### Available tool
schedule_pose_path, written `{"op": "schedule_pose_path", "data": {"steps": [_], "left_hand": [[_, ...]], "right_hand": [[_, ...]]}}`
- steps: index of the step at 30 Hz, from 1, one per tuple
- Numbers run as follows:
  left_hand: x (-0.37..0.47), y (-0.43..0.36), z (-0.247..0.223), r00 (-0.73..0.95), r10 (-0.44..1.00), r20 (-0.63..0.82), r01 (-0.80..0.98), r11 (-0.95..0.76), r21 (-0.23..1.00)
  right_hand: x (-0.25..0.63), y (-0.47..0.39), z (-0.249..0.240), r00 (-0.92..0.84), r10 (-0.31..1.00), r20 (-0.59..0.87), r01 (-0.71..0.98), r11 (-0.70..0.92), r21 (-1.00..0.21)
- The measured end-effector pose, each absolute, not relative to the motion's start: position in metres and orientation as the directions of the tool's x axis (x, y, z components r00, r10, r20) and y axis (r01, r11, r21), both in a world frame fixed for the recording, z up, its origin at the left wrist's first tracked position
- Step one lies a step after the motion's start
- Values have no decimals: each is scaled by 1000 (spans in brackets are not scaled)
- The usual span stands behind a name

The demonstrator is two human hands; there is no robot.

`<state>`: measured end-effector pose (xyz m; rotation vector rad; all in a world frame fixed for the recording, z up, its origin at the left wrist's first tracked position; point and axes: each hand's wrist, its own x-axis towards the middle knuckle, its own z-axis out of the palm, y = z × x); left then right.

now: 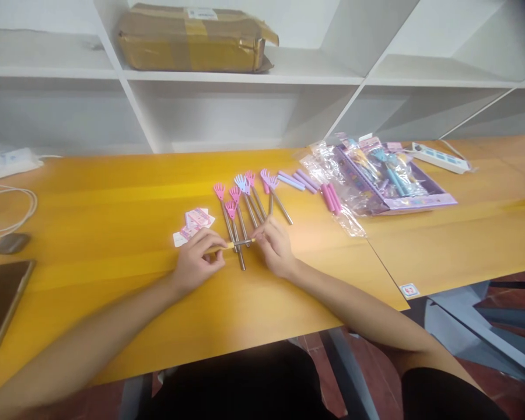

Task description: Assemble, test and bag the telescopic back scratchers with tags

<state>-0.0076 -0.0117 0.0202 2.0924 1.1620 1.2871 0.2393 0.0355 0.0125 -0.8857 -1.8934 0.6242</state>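
My left hand (201, 256) is closed around the yellow end of a short yellow rod with a ridged metal section (241, 242). At the rod's other end, my right hand (275, 245) pinches a small yellow tip with its fingertips. The rod lies level between both hands, above several back scratchers (240, 221) with metal shafts. Their claw heads (235, 194) are pink, purple and blue and point away from me. Beside my left hand lie several pink and white cards (195, 223). Whether the rod has a claw head is hidden by my right fingers.
Loose purple and blue sleeves (294, 180) and pink sleeves (331, 198) lie beyond my right hand. Near them, a purple display box (420, 201) holds wrapped back scratchers amid clear plastic bags (352, 221). A power strip (440, 157), a phone (4, 303) and a wrapped parcel (192, 44) surround the area.
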Motion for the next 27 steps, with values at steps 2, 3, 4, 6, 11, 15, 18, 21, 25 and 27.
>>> {"op": "schedule_pose_path", "data": {"steps": [2,3,4,6,11,15,18,21,25,27], "left_hand": [[-7,-10,20,249,830,500,441,-557,704],[-7,-9,21,266,833,486,447,-553,703],[-8,-9,21,284,836,470,456,-549,700],[-11,-8,22,313,833,456,486,-553,677],[-40,4,37,500,714,489,649,-683,334],[-60,11,102,651,632,421,700,-714,-9],[-58,4,171,597,698,395,766,-643,-19],[-49,-10,221,465,750,470,825,-560,78],[-45,-30,237,362,732,576,855,-507,107],[-46,-37,232,364,722,589,874,-484,53]], "right_hand": [[238,40,11,-297,822,486,329,566,-756],[238,44,12,-293,835,465,333,545,-769],[239,47,12,-296,843,449,336,532,-777],[241,51,15,-339,842,420,338,526,-780],[253,59,35,-600,744,293,266,531,-804],[253,63,86,-699,623,350,255,675,-692],[247,63,149,-676,560,480,275,795,-541],[244,58,208,-618,543,569,297,831,-470],[245,42,243,-632,483,606,266,870,-415],[242,37,241,-663,470,583,300,880,-368]]}}
